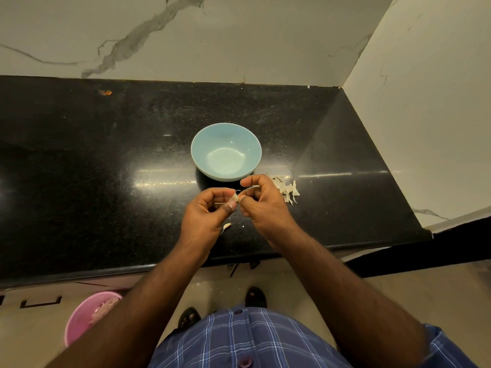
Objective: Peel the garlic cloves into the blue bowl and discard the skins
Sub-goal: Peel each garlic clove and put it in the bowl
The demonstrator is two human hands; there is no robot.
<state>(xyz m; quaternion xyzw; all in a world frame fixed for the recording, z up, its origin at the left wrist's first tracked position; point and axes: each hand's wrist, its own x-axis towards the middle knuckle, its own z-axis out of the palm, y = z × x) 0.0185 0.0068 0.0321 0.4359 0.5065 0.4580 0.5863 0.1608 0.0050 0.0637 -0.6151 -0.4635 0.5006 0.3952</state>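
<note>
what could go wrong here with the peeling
The left hand and right hand pinch the small pale garlic clove short of the empty light blue ceramic bowl, so it may drop on the black granite counter. The loose pile of papery white skins sits beside the bowl and could scatter.

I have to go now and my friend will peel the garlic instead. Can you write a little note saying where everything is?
Left hand and right hand both pinch one small pale garlic clove, over the black stone counter.
The round light-blue bowl looks empty.
Pile of papery white skins right of the bowl; one stray scrap by the left wrist.
Pink bucket on the floor, left.
Left: finish peeling, drop clove in bowl, discard skins.
</note>
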